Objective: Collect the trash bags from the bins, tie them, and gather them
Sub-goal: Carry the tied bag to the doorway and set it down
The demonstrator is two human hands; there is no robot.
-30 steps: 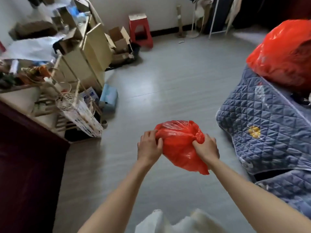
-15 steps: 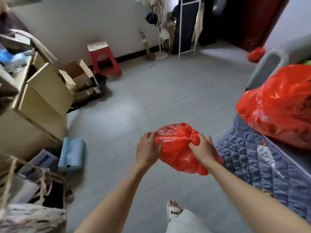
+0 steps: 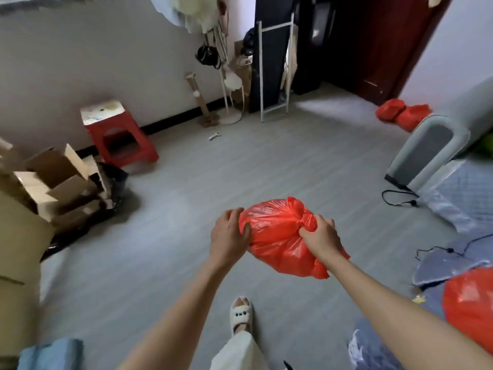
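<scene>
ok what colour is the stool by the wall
Red, with a pale, stained top; the stool shows in the head view, at the left.

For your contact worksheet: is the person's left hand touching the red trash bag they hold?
Touching. The head view shows the left hand pressed on the red trash bag, fingers over its side.
</scene>
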